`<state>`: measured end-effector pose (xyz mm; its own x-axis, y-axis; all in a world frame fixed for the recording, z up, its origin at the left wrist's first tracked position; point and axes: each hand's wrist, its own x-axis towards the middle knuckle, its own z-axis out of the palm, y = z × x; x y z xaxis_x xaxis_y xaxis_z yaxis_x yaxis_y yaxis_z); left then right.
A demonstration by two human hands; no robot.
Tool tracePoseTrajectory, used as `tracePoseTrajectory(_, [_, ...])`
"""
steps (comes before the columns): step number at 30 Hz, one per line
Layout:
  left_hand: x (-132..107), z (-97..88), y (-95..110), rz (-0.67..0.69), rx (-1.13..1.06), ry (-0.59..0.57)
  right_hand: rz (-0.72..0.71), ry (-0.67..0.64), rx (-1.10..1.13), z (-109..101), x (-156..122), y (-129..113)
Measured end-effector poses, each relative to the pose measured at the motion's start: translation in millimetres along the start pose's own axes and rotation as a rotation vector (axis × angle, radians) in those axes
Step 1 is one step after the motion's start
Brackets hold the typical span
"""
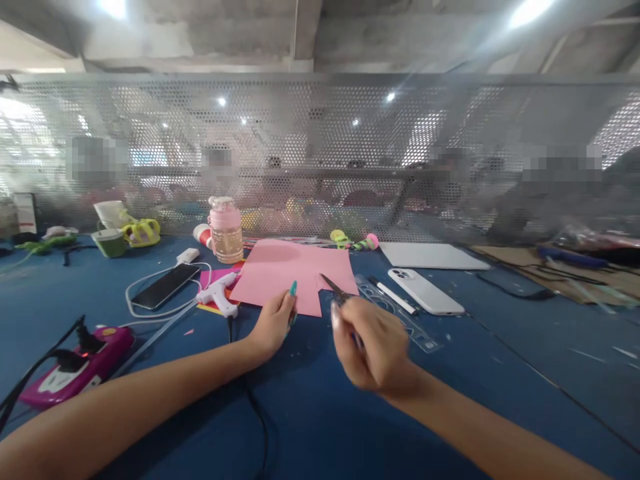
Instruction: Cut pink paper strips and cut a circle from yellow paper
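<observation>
On blue table (310, 407), pink paper sheet (295, 270) pinched at edge by left hand (273, 327); metal scissors (333, 287) gripped by right hand (375, 350). Sheet judged light, floppy; edge grip suited.

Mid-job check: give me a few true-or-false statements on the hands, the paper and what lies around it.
1. The left hand pinches the near edge of the pink paper sheet. True.
2. The right hand is empty. False: its fingers grip small dark scissors.
3. The scissors' blades point toward the sheet. True.
4. The white smartphone lies left of the sheet. False: it lies to the right; the black smartphone is on the left.
5. The pink plastic bottle lies on its side. False: it stands upright behind the sheet.
</observation>
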<state>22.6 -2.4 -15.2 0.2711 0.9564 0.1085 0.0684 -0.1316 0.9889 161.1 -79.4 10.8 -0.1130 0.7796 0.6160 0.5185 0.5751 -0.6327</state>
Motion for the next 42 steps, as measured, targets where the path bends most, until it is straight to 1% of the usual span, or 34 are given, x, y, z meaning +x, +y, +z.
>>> tracePoseTrajectory(2, [-1.1, -1.1, 0.1, 0.009, 0.017, -0.009, 0.105, 0.069, 0.051, 12.6, 12.6, 16.2])
tracePoseTrajectory(4, [-3.2, -2.1, 0.5, 0.049, 0.07, -0.045, 0.252, 0.02, 0.197, 23.9, 13.5, 27.4])
tracePoseTrajectory(6, [-5.3, -2.8, 1.3, 0.105, 0.147, -0.076, 0.348, -0.054, 0.32, 31.9, 8.4, 32.5])
tracePoseTrajectory(8, [-6.8, -2.8, 2.3, 0.129, 0.207, -0.123, 0.375, -0.103, 0.38, 35.5, 3.7, 33.1])
tracePoseTrajectory(12, [-6.7, -0.7, 2.2, 0.118, 0.26, -0.256, 0.388, -0.182, 0.418, 35.2, 3.9, 31.5])
tracePoseTrajectory(15, [-6.0, 0.7, -0.3, 0.116, 0.274, -0.295, 0.429, -0.207, 0.483, 34.4, 7.2, 33.3])
tracePoseTrajectory(17, [-6.9, 1.3, -0.8, 0.134, 0.282, -0.297, 0.435, -0.21, 0.524, 34.6, 8.3, 34.8])
tracePoseTrajectory(18, [-7.8, 1.5, -0.3, 0.148, 0.297, -0.278, 0.432, -0.209, 0.544, 35.0, 8.5, 35.3])
tracePoseTrajectory(21, [-11.3, 2.4, 4.0, 0.194, 0.389, -0.168, 0.427, -0.191, 0.592, 37.1, 8.6, 35.9])
tracePoseTrajectory(22, [-12.4, 2.6, 5.8, 0.206, 0.419, -0.148, 0.431, -0.184, 0.599, 38.2, 8.7, 35.8])
tracePoseTrajectory(26, [-14.1, 2.6, 8.9, 0.23, 0.47, -0.173, 0.457, -0.11, 0.576, 44.7, 9.1, 34.2])
tracePoseTrajectory(29, [-14.3, 1.8, 7.7, 0.233, 0.472, -0.16, 0.487, -0.062, 0.563, 47.6, 8.9, 31.0])
tracePoseTrajectory(32, [-15.4, 1.4, 6.9, 0.245, 0.447, -0.168, 0.511, -0.106, 0.579, 46.2, 8.5, 28.6])
tracePoseTrajectory(35, [-16.0, 1.7, 7.0, 0.249, 0.438, -0.151, 0.509, -0.153, 0.602, 43.2, 8.4, 29.6])
tracePoseTrajectory(42, [-9.7, 1.3, 2.3, 0.195, 0.376, -0.163, 0.516, -0.198, 0.61, 40.6, 7.7, 33.4])
